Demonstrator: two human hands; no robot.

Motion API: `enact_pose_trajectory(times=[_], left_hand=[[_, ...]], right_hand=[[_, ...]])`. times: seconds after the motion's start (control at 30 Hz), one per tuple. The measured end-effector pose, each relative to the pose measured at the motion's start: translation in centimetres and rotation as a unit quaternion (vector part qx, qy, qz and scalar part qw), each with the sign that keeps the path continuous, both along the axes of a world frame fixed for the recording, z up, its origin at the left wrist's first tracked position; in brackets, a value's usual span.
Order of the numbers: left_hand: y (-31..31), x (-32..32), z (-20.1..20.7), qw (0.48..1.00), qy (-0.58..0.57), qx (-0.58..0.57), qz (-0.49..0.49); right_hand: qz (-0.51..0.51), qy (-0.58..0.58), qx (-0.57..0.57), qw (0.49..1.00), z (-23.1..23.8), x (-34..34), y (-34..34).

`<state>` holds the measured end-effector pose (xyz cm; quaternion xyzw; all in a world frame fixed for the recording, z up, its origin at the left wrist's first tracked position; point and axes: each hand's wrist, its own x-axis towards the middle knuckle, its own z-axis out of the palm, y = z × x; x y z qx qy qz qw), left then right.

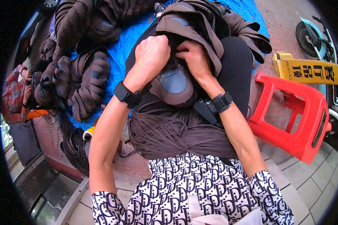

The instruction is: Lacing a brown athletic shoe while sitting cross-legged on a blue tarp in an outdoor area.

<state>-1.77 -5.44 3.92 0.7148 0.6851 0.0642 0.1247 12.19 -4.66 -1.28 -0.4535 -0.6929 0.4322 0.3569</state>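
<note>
Over my lap lies a brown fabric cap (pixel 171 98) with a blue mesh patch. Both hands meet at its upper edge. My left hand (pixel 153 52) is closed, with its fingertips turned away and hidden. From the other side my right hand (pixel 194 58) reaches in with fingers bent together in a pinch; what sits between them is too dark to make out. Just beyond and over the hands stand more nested brown caps (pixel 210 33). A thick bundle of flat brown cords (pixel 169 135) lies across my lap, below the cap.
A blue tarp (pixel 118 56) covers the ground ahead, with stacked brown caps (pixel 88 80) on its left. At the right are a red plastic stool (pixel 308 131), a yellow sign board (pixel 311 71) and a parked two-wheeler (pixel 310 37). Another person in a plaid sleeve (pixel 15 93) handles items at far left.
</note>
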Motion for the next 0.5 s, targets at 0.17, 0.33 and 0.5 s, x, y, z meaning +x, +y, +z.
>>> enact_pose_trajectory(times=[0.17,0.33,0.5], left_hand=[[0.5,-1.1,-0.8,0.999,-0.006,-0.021,0.039],[1.2,-1.3,-0.4,0.985,-0.13,-0.111,0.035],[1.4,-1.0,0.3,0.969,-0.161,-0.177,0.064]], right_hand=[[0.003,-0.02,0.056,0.998,-0.4,-0.3,0.2],[0.006,-0.007,0.085,0.996,-1.0,-0.4,0.3],[0.016,0.032,0.069,0.997,-1.3,-0.5,0.4]])
